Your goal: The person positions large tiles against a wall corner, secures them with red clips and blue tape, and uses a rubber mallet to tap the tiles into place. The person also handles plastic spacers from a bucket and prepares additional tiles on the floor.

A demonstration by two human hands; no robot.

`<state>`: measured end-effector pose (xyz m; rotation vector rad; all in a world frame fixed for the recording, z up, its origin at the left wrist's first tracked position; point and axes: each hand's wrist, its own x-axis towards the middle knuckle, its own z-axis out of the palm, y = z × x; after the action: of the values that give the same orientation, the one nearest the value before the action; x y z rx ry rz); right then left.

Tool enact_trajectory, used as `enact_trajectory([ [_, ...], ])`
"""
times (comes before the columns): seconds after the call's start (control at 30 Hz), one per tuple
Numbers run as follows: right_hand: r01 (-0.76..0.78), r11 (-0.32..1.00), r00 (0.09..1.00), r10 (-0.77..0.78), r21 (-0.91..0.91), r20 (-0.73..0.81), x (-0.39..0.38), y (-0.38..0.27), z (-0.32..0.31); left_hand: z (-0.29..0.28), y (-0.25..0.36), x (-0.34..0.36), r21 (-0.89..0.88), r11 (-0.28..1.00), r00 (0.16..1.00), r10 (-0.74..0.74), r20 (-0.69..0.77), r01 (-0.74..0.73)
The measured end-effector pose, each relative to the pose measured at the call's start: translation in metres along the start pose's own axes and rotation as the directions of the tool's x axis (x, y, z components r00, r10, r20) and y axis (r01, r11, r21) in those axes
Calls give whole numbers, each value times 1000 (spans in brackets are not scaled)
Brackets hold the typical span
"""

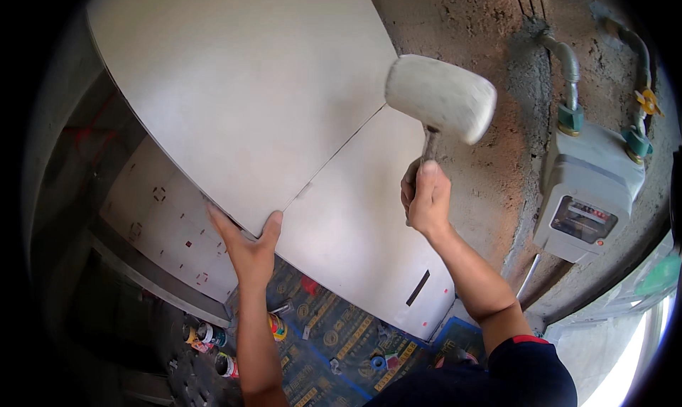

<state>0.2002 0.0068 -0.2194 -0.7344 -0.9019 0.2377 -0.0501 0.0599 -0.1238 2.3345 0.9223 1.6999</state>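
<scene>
My right hand (429,202) is closed around the handle of a white rubber mallet (440,98). The mallet's thick head is raised in front of the wall, overlapping the right edge of the tiles in view. My left hand (252,254) grips the edge of a large pale wall tile (241,87), thumb on its face and fingers along the edge. A thin dark joint runs diagonally from near that thumb up to the mallet head. Beyond the joint is a second pale tile (355,208) with a dark slot near its bottom end.
Rough bare wall (476,23) borders the tiles on the right, with a grey gas meter (586,201) and pipes mounted on it. Printed protective sheeting (334,336) covers the floor. Several small cans (226,365) and a blue tape roll (379,363) lie below. A marked white panel (170,229) stands left.
</scene>
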Motion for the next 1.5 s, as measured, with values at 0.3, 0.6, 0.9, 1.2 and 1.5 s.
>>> enact_trajectory([
  [0.3, 202, 972, 976, -190, -123, 103, 1, 35, 17, 13, -13, -2, -12, 1000, 999, 25, -38, -26],
  [0.6, 118, 957, 969, -52, -266, 243, -5, 23, 34, 10, -15, -7, 18, 1000, 998, 21, -53, -20],
  [0.9, 177, 941, 939, -74, -289, 335, 0, 13, 51, 14, -12, -5, -69, 997, 998, 27, -60, -31],
  [1.2, -86, 992, 907, 117, -93, 405, 4, -32, 30, 13, -12, -4, -72, 997, 998, 13, -56, -17],
  [1.5, 103, 972, 964, -45, -210, 262, 10, 5, 62, 12, -15, -8, -166, 986, 996, -35, -78, 22],
])
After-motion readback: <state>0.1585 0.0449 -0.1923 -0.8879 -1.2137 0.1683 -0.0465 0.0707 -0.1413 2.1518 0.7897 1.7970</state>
